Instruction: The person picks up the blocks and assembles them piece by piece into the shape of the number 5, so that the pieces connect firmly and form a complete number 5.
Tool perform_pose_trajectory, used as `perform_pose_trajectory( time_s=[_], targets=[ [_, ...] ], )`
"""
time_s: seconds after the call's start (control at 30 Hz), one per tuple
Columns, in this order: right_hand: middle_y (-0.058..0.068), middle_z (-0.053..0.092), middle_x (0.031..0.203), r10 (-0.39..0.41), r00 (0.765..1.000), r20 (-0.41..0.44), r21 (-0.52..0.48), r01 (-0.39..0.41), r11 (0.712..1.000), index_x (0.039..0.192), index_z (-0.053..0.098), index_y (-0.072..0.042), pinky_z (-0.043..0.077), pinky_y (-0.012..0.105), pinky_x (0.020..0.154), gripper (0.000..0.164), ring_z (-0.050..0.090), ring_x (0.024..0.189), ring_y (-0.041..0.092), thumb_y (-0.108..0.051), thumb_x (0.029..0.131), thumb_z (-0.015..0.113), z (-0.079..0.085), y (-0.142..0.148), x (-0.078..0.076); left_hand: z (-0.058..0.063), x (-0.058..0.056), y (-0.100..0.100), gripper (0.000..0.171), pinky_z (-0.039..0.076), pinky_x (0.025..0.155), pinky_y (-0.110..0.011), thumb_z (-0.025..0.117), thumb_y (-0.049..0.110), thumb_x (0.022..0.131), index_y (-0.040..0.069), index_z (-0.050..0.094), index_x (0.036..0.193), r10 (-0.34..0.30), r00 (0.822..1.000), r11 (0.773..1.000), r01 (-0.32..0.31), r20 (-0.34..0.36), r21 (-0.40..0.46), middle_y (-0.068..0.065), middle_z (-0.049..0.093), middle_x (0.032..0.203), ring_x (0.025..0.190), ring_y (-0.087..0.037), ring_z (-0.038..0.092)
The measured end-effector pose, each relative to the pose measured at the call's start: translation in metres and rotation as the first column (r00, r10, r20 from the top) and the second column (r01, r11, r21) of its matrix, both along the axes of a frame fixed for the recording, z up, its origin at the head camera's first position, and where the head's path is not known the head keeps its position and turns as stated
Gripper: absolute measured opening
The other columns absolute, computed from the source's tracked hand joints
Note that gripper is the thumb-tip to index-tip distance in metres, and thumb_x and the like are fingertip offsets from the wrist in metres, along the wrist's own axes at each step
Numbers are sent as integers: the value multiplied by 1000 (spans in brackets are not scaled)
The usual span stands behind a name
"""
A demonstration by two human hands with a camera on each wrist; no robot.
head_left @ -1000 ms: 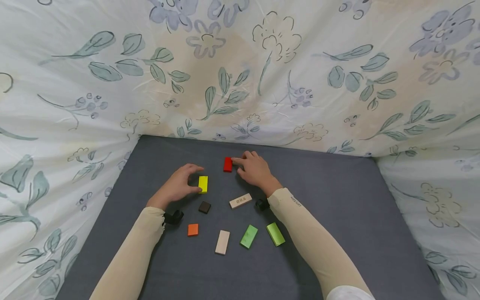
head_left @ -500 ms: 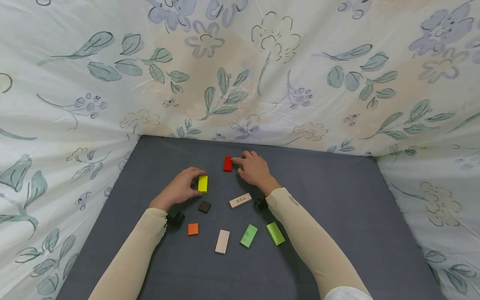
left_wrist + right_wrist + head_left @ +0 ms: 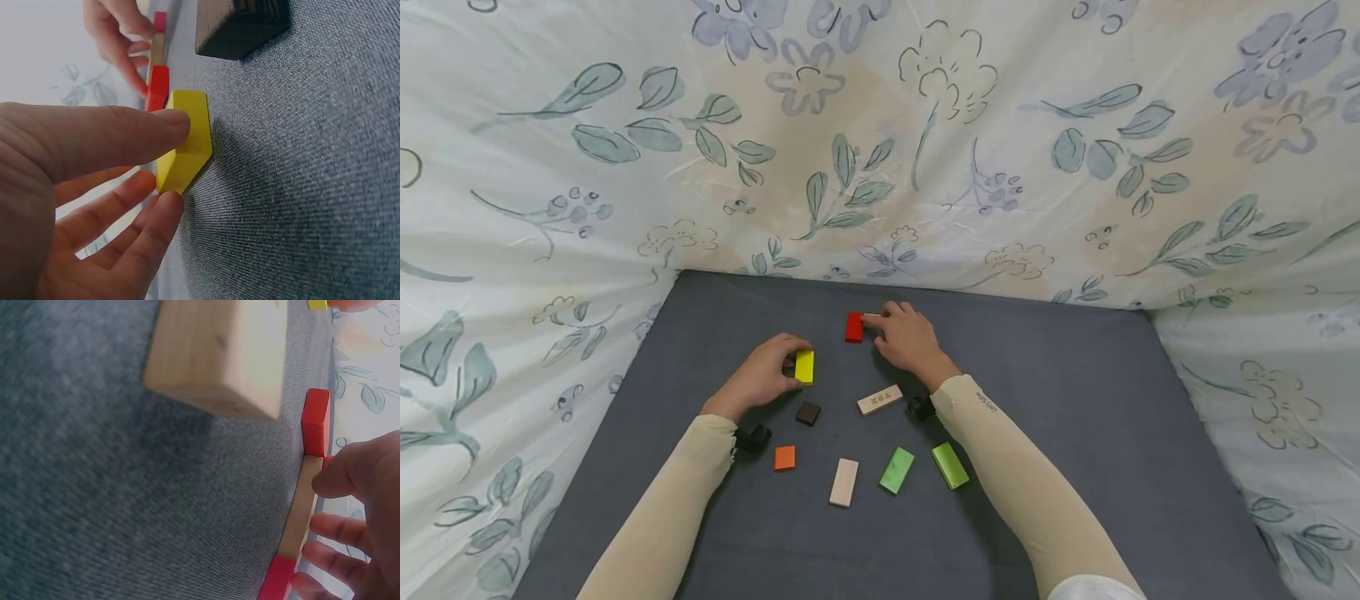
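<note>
left hand (image 3: pixel 756 379) pinching yellow block (image 3: pixel 805 367), thumb at near end, fingers at far end; block on grey cloth (image 3: pixel 1112 433), left of red block (image 3: pixel 853 327). right hand (image 3: pixel 912 340) over plain wooden block (image 3: pixel 300 509), fingers bent; cannot tell whether gripping or only touching. plain wooden block end to end between red block and crimson block (image 3: pixel 277 579). dark block (image 3: pixel 808 413) near left wrist, marked wooden block (image 3: pixel 880 401) near right. nearer person, left to right: orange block (image 3: pixel 785 458), pale block (image 3: pixel 843 482), green block (image 3: pixel 897 471), lime block (image 3: pixel 951 465). floral curtain (image 3: pixel 880 192) behind.
</note>
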State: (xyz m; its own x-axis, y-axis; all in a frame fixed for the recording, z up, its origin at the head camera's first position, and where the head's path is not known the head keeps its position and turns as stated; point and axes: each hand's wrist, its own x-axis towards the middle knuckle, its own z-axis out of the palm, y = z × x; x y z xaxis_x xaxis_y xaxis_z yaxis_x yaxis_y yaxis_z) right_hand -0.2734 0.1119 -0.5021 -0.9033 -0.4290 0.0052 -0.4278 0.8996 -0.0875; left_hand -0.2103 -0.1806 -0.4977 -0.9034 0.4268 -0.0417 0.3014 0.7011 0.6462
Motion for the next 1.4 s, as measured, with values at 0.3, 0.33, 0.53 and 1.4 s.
perform_pose_trajectory(
  time_s=[0.3,0.33,0.53,1.4],
  targets=[
    [5,57,144,-8,1000,12,12,8,1000,160,57,-35,52,47,99,51,51,123,26,-26,110,61,1,0,0,0,0,3,56,55,102,-51,86,-5,89,-5,65,141,0,1000,1000,0,8,-23,-21,56,146,119,-39,66],
    [5,56,144,-10,1000,12,16,10,1000,160,56,-35,52,47,100,51,51,123,26,-27,111,61,1,0,0,0,-1,3,56,55,102,-51,86,-5,89,-5,65,141,0,1000,1000,0,7,-22,-21,56,146,118,-39,66],
    [4,55,145,-13,1000,17,31,12,999,162,54,-36,51,47,101,52,49,125,26,-28,111,61,-1,-1,0,-3,-2,2,58,56,102,-50,87,-5,88,-4,65,141,10,1000,1000,-10,14,-11,-21,56,147,117,-38,67],
    [4,57,143,-29,999,38,16,28,999,159,58,-37,51,47,101,55,50,124,27,-20,107,66,4,-3,-1,13,-17,22,61,54,103,-51,86,-3,89,-1,65,146,-27,998,999,29,52,-43,-18,57,144,116,-34,65]
  ],
)
